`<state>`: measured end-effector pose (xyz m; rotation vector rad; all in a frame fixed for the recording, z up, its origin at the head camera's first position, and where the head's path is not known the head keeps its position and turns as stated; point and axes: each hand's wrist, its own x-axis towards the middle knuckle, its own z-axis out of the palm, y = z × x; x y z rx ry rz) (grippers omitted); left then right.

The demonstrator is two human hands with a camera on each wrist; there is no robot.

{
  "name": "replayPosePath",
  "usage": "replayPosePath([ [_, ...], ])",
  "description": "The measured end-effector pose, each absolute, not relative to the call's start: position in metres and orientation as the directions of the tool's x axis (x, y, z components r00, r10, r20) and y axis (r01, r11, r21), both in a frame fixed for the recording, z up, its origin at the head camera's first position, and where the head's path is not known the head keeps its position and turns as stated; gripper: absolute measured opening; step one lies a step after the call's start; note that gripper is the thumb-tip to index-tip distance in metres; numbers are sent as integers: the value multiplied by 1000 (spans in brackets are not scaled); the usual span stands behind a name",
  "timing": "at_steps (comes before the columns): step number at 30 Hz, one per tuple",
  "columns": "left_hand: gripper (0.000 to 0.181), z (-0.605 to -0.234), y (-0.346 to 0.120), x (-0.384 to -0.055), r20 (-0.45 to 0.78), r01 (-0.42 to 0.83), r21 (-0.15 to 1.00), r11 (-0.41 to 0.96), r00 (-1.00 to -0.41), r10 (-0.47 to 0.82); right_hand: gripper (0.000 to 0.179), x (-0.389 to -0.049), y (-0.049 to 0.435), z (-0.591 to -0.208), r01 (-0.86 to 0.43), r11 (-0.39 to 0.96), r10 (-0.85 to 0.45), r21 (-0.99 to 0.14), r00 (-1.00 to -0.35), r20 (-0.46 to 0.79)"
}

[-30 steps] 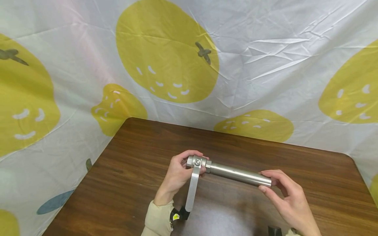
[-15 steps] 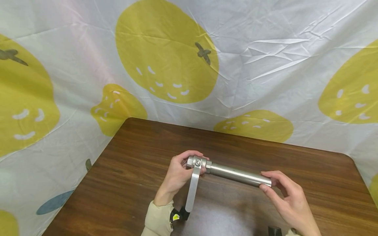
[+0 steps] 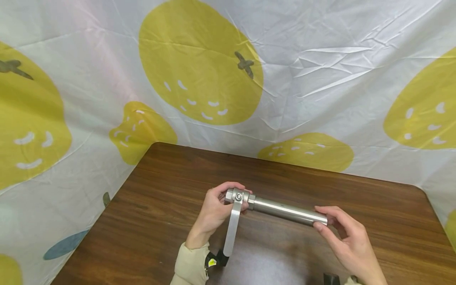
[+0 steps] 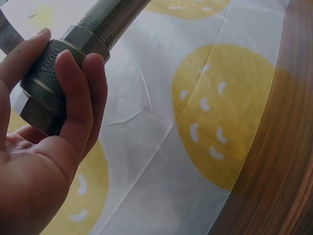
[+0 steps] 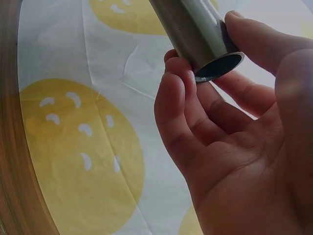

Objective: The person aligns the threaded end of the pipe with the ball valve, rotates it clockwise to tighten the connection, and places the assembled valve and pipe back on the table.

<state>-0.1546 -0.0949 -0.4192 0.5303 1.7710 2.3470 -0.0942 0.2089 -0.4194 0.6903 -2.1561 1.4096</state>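
My left hand (image 3: 213, 211) grips a steel ball valve (image 3: 239, 194) by its body, fingers curled round it. The valve's flat lever handle (image 3: 232, 229) points down toward the wrist. A straight steel pipe (image 3: 288, 209) runs from the valve's right end, slightly downward to the right. In the left wrist view, threads (image 4: 96, 30) show where the pipe meets the hex end of the valve body (image 4: 49, 73). At the pipe's far end, my right hand (image 3: 343, 233) pinches it between thumb and fingers. The right wrist view shows the hollow open end of the pipe (image 5: 198, 34).
A dark brown wood-grain table (image 3: 178, 170) lies beneath the hands. White cloth printed with yellow fruit (image 3: 285, 91) hangs behind and to the left of it. A black wrist mount (image 3: 222, 258) sits by the left sleeve (image 3: 190, 263), and another black piece (image 3: 331, 279) by the right wrist.
The right thumb and fingertips shift very slightly on the pipe's end, and the pipe's surface mark looks different from a second ago. The left hand and valve stay in place.
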Motion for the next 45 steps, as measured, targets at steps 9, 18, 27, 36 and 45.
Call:
replayPosePath([
  [9, 47, -419, -95, -155, 195, 95, 950, -296, -924, 328, 48, -100, 208, -420, -735, 141, -199, -663, -677, 709],
  [18, 46, -419, -95, -156, 195, 97, 951, -293, -925, 328, 38, -102, 210, -421, -752, 72, -206, -655, -654, 728],
  [27, 45, -419, -94, -156, 184, 89, 954, -285, -927, 327, 38, -101, 209, -421, -733, 51, -197, -678, -673, 713],
  [36, 45, -419, -94, -156, 179, 86, 956, -280, -928, 326, 42, -100, 208, -421, -716, 53, -191, -696, -691, 697],
  [45, 45, -420, -95, -155, 175, 84, 957, -278, -931, 321, 40, -100, 207, -420, -733, 14, -199, -680, -669, 716],
])
